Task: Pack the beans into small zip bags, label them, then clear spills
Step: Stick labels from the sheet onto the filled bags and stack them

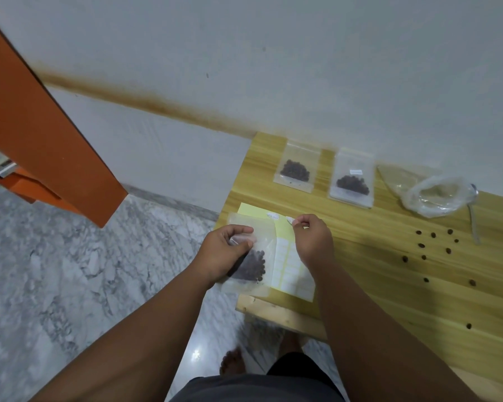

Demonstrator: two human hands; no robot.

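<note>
Zip bag (259,242) of beans (251,266): sitting at the near left corner of the wooden table (389,280), overlapping the left part of the label sheet (292,265); resting or slightly lifted, impossible to tell. Gripping it near the top with the left hand (224,250), thumb and fingers curling round the clear plastic, beans gathering at the lower end. Pinching a small white label (289,219) between thumb and fingertip of the right hand (312,239), just right of the bag's upper edge.

Running the bag's long axis roughly away from the body, with the beans at the nearer end. Judging by this, working on the labelling step: carrying the label a short way leftward onto the bare plastic above the beans, right hand placing, left hand steadying.

Waiting at the back of the table: first filled bag (298,169) and second filled bag (352,178), the latter seemingly wearing a label already. Lying well apart to the right, not yet being cleared: spilled beans (436,248), near a crumpled plastic bag (436,195) and a spoon (474,219).
</note>
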